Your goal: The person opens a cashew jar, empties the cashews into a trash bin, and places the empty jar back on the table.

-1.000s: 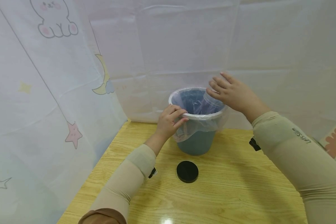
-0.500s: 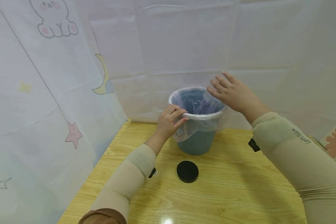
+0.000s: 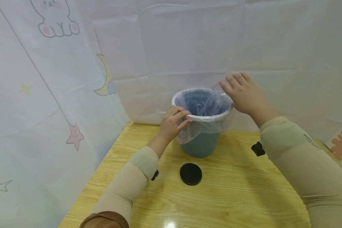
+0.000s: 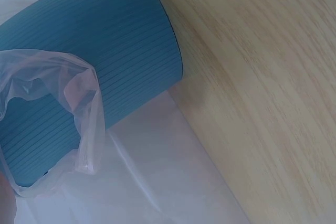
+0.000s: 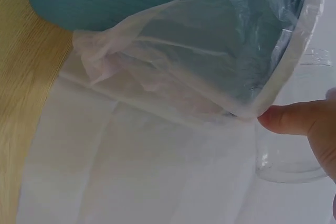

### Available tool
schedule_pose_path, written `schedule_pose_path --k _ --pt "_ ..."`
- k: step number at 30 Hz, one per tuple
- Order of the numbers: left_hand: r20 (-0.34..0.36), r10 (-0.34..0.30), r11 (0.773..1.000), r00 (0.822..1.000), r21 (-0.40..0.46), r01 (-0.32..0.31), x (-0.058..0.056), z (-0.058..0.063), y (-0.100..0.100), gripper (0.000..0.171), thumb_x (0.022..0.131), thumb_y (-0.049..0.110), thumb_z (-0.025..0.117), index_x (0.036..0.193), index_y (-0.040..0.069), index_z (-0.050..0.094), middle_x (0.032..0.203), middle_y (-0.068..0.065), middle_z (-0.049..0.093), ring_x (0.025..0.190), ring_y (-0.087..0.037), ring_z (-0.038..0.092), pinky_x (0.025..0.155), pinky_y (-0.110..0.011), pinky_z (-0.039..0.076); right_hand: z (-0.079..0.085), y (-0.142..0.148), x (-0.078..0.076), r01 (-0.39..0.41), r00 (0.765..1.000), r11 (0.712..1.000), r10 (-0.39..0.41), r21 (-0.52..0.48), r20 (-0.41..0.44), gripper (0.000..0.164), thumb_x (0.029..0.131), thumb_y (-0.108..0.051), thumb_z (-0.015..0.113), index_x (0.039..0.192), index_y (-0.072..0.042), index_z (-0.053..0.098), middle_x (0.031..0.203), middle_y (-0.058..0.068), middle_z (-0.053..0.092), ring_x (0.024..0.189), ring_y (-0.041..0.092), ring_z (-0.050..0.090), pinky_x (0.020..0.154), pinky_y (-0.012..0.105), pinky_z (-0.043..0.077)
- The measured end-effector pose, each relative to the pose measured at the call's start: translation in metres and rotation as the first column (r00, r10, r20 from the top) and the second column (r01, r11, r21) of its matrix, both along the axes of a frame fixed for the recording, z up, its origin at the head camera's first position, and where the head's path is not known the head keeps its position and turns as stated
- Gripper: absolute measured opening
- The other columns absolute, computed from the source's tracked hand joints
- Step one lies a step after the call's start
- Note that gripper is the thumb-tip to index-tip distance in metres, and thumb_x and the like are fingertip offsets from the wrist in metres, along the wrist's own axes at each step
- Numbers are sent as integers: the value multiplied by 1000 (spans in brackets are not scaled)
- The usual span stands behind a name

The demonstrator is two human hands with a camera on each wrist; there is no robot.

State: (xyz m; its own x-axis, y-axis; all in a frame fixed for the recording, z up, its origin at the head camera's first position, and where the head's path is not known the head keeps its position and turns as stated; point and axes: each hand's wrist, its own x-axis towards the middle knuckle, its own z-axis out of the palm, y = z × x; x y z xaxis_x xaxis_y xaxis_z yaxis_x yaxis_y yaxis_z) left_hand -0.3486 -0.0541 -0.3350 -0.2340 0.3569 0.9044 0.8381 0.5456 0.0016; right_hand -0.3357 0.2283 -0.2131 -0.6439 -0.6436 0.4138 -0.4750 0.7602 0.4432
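On the table stands a blue waste bin (image 3: 200, 145) with a white rim, lined with a thin translucent bag (image 3: 192, 131) folded over its edge. My left hand (image 3: 171, 123) grips the near left part of the rim, thumb outside. At the right side of the rim my right hand (image 3: 245, 95) holds a clear jar (image 5: 286, 163). In the right wrist view its thumb (image 5: 286, 119) lies at the rim, in front of the jar. The head view hides most of the jar behind the hand.
A black round lid (image 3: 191, 174) lies on the wooden table (image 3: 231, 202) in front of the bin. White printed sheets (image 3: 188, 41) hang close behind the bin and along the left side.
My right hand has shifted right, from above the bin's opening to its right rim, and the jar has gone along with it. My left hand stays at the rim.
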Motion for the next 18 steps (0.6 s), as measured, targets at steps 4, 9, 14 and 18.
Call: schedule_pose_path --k 4,9,14,18 --pt "-1 4 1000 1000 -4 -4 1 1 0 31 71 31 75 98 17 69 92 3 59 82 -13 51 75 -26 43 0 5 3 69 997 992 -64 -107 49 92 64 -20 81 137 0 30 131 27 37 120 46 31 104 56 19" --pt "6 0 1000 1000 3 0 1 1 -1 31 70 30 76 98 17 69 92 3 58 82 -12 51 75 -26 42 -3 7 7 164 979 952 -125 -259 158 97 67 -34 78 140 1 25 130 29 38 119 48 31 101 56 22" --pt "7 -3 1000 1000 7 3 0 0 -1 31 71 29 76 98 18 68 92 3 58 82 -12 51 76 -26 42 -5 7 14 226 961 877 -129 -425 245 98 69 -39 76 142 0 23 133 29 37 119 49 32 101 56 22" --pt "7 -2 1000 1000 3 2 -2 -2 -2 31 71 29 76 98 17 69 92 4 58 83 -12 51 76 -26 43 -8 7 24 257 948 793 -94 -552 305 102 70 -44 76 144 -1 20 137 27 36 122 49 29 102 57 21"
